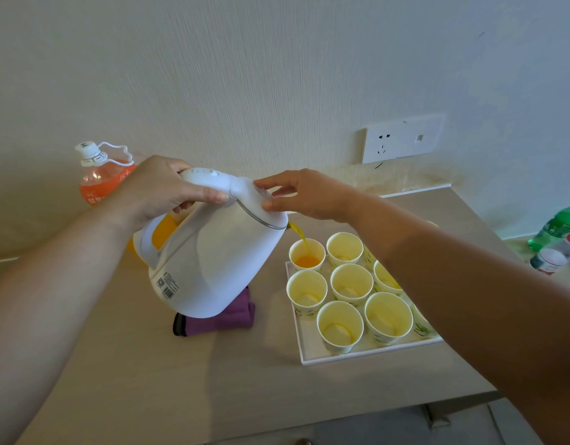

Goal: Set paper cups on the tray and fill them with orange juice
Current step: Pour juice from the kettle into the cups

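Over the far-left corner of the tray [298, 332], gripping the kettle [213, 252] by its handle [203, 174] in the curled left hand [161, 191], pressing the lid [245, 191] with the right hand [306, 194], fingers straight, pouring orange juice [307, 261] into one cup [297, 248]. Risking, by tilting too steeply, overshooting its rim and flooding the tray. Counting one tray, one kettle, eight visible cups [351, 284], only one holding juice; possibly missing more under the forearm [454, 284].
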